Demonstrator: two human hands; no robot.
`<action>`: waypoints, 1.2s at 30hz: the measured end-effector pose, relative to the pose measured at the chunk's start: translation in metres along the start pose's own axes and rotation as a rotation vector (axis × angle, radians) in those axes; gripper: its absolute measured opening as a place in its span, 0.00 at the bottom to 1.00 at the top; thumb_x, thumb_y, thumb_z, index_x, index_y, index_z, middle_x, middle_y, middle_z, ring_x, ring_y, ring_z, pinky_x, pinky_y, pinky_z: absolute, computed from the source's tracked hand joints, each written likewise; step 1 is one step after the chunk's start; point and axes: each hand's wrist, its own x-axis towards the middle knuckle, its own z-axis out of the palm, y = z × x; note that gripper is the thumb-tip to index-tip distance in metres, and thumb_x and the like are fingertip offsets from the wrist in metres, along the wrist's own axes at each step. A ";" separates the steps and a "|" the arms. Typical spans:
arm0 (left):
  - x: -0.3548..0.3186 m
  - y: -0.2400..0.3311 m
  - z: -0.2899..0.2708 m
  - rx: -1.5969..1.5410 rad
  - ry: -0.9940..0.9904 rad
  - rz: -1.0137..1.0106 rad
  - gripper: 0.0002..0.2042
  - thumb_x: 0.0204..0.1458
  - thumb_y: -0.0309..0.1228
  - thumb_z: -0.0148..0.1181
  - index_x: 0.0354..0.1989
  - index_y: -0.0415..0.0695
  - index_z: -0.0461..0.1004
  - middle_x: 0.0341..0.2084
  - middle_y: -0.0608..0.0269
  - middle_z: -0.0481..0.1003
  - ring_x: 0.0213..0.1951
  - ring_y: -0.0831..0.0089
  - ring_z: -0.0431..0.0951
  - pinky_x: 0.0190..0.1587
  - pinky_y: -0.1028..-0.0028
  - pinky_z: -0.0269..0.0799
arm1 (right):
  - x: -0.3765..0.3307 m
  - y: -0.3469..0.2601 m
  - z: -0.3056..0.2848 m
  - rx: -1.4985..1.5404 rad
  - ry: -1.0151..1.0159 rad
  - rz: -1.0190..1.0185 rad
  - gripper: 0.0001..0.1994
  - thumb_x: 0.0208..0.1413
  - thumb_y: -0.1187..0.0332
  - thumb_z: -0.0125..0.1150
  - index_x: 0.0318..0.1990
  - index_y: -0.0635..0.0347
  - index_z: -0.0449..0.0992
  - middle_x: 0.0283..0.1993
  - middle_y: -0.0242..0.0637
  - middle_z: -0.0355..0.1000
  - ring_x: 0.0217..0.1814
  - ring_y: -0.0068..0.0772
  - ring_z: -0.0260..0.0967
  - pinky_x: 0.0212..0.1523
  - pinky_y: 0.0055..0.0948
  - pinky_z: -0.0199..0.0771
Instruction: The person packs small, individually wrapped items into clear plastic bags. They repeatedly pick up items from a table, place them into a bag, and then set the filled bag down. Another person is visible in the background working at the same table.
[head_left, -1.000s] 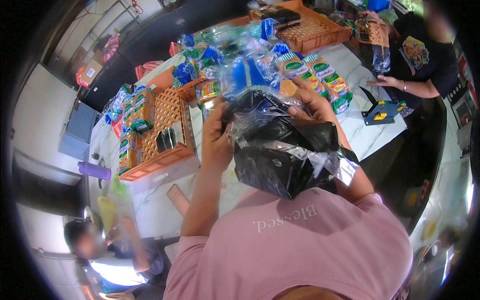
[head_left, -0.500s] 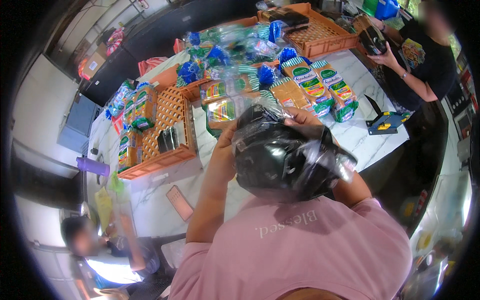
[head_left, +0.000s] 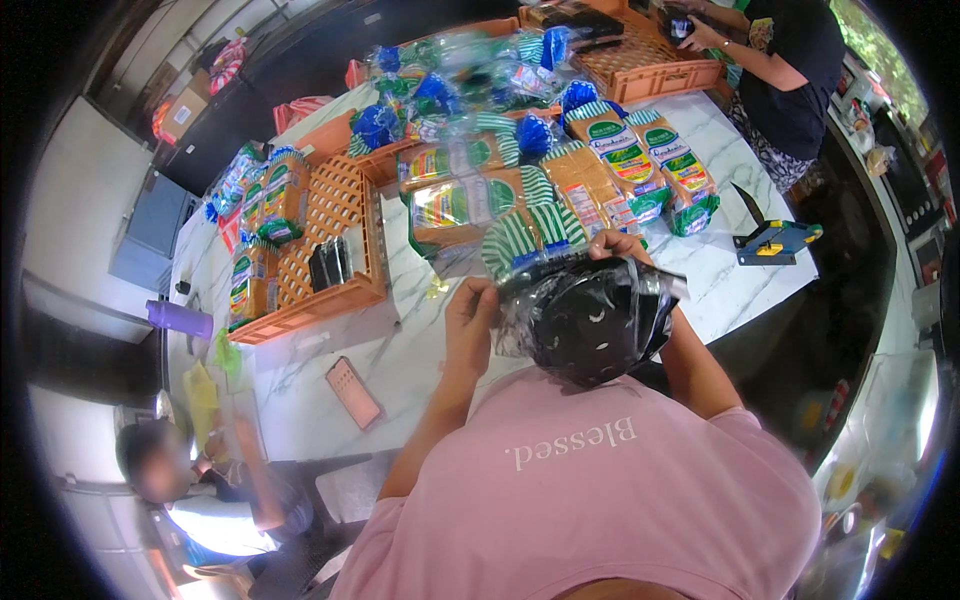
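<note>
A black and clear plastic bag [head_left: 600,318] hangs in front of my chest, its glossy film crumpled. My left hand [head_left: 472,305] pinches it by the upper left edge. At its top edge, toward the right, my right hand [head_left: 622,247] grips the film with closed fingers. Whether anything is inside the bag cannot be made out. Just beyond it lies a green-and-white striped wrapper end [head_left: 530,232]. Packed sliced loaves [head_left: 470,205] in clear, green and blue wrapping lie on the marble-patterned table [head_left: 420,345] past my hands.
An orange crate [head_left: 330,225] with loaves and black packs stands at the left. Another orange crate [head_left: 650,75] is far right, where a co-worker [head_left: 780,75] handles a dark pack. A blue-and-black device [head_left: 775,243], phone [head_left: 353,393] and purple tumbler [head_left: 180,318] rest on the table. Someone sits lower left.
The bag has come down and looks smaller and more gathered, uncovering the striped wrapper end behind it. Both hands still hold it. The co-worker has moved toward the far crate with the dark pack.
</note>
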 end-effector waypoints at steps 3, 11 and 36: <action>0.025 -0.005 -0.003 0.291 0.142 0.229 0.05 0.57 0.29 0.50 0.32 0.41 0.67 0.27 0.69 0.67 0.28 0.83 0.63 0.32 0.81 0.59 | 0.018 0.006 -0.001 -0.328 0.104 -0.121 0.09 0.53 0.65 0.60 0.29 0.60 0.69 0.34 0.32 0.69 0.33 0.22 0.66 0.37 0.20 0.65; 0.064 0.004 -0.005 0.077 0.177 0.162 0.06 0.59 0.29 0.48 0.34 0.40 0.66 0.26 0.72 0.64 0.29 0.84 0.60 0.33 0.84 0.57 | 0.037 -0.015 0.026 -0.096 0.080 -0.178 0.17 0.52 0.66 0.58 0.49 0.62 0.71 0.50 0.39 0.67 0.50 0.28 0.66 0.50 0.27 0.66; 0.041 -0.051 -0.034 -0.359 0.022 -0.198 0.20 0.53 0.33 0.52 0.53 0.40 0.63 0.44 0.60 0.70 0.44 0.71 0.71 0.43 0.70 0.69 | -0.025 0.032 0.009 0.311 0.107 0.427 0.09 0.59 0.60 0.50 0.37 0.54 0.72 0.32 0.28 0.72 0.29 0.22 0.66 0.27 0.25 0.65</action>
